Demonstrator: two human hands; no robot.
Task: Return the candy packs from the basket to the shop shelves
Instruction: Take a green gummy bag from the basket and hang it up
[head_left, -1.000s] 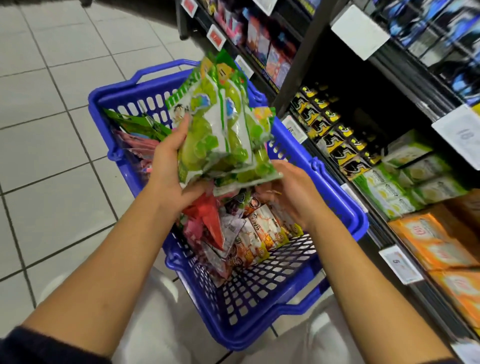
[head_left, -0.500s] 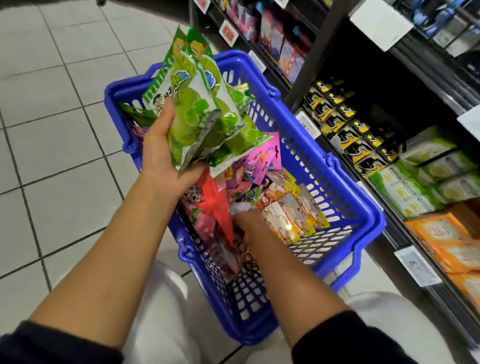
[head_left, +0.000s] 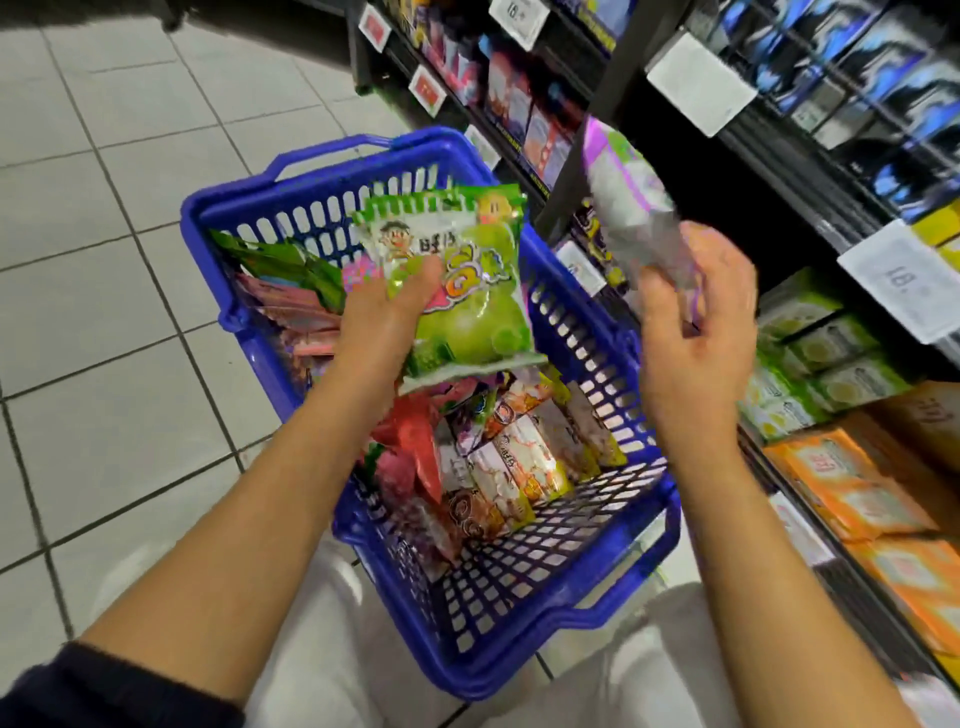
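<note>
A blue plastic basket (head_left: 545, 613) sits on my lap, with several candy packs (head_left: 514, 462) piled in its left and middle part. My left hand (head_left: 382, 317) holds a stack of green candy packs (head_left: 467, 291) above the basket, thumb on the front of the top pack. My right hand (head_left: 696, 332) is raised to the right of the basket and grips a purple and white candy pack (head_left: 628, 208), blurred by motion, in front of the dark shelf unit (head_left: 779, 171).
Shop shelves run along the right side with green boxes (head_left: 826, 358), orange packs (head_left: 857, 493) and white price tags (head_left: 904, 280). A black shelf upright (head_left: 587, 140) stands just behind the basket. Grey tiled floor (head_left: 104, 260) lies to the left.
My right hand came up out of the basket with a purple and white pack and moved right toward the shelves. My left hand turned the green packs face up and lowered them a little.
</note>
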